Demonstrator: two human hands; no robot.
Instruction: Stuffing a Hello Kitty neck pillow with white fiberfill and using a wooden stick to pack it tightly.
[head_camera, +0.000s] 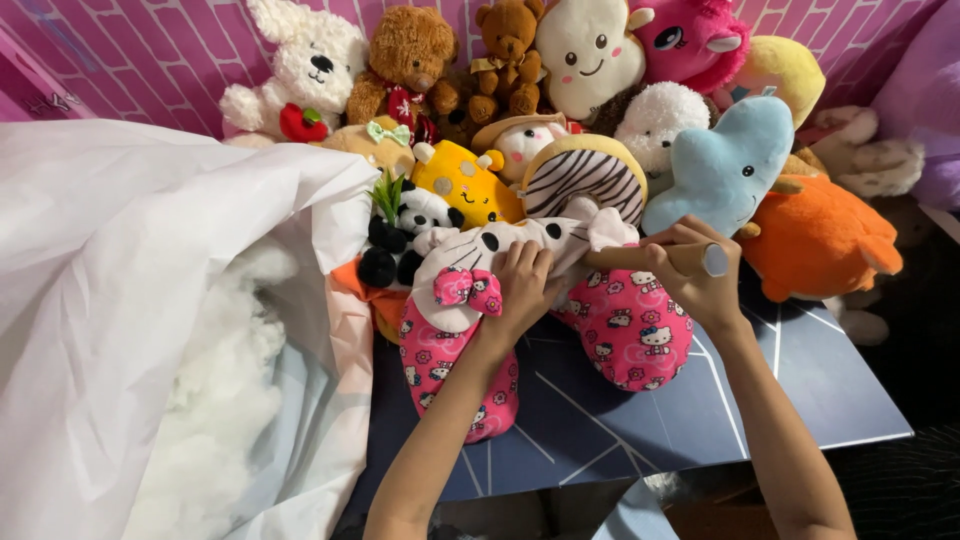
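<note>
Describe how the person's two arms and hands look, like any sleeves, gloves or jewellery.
Both arms are bare from the bottom of the picture up to the hands, with no sleeve in view. The left hand and right hand wear no gloves. No watch, bracelet or ring shows on either wrist or on the fingers that are visible. Both forearms are slim.

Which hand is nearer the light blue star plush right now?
Right. The right hand, holding a wooden stick, sits just below the light blue star plush; the left hand presses the pink-and-white plush farther left.
</note>
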